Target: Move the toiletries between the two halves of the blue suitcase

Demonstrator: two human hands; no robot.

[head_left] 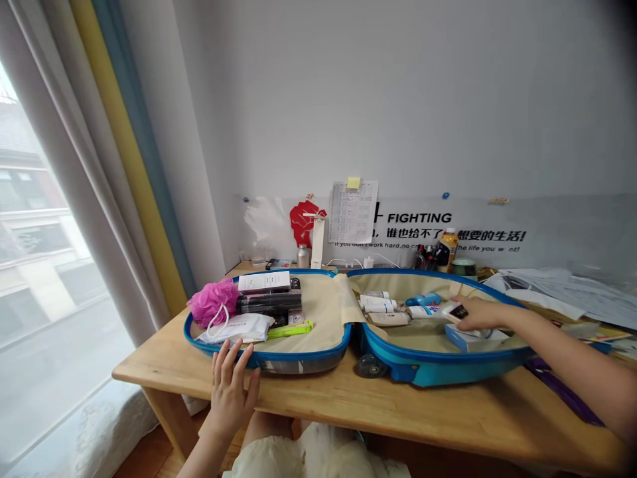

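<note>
The right hand (478, 315) grips a small, flat, dark-and-white packet (458, 312) between thumb and fingers, low over the right shell of an open blue hard-shell suitcase (438, 362), near a blue box (472, 340). (It looks light and stiff, so a pinch across its edges should hold it, though its glossy face may slip.) The left hand (229, 392) lies open, fingers spread, holding nothing, at the near rim of the left shell, close to a pink mesh bath pouf (213, 303) and black cylindrical packages (269, 303). White tubes (377, 303) and a blue bottle (423, 299) lie left of the packet. The suitcase sits on a wooden table (318, 405).
</note>
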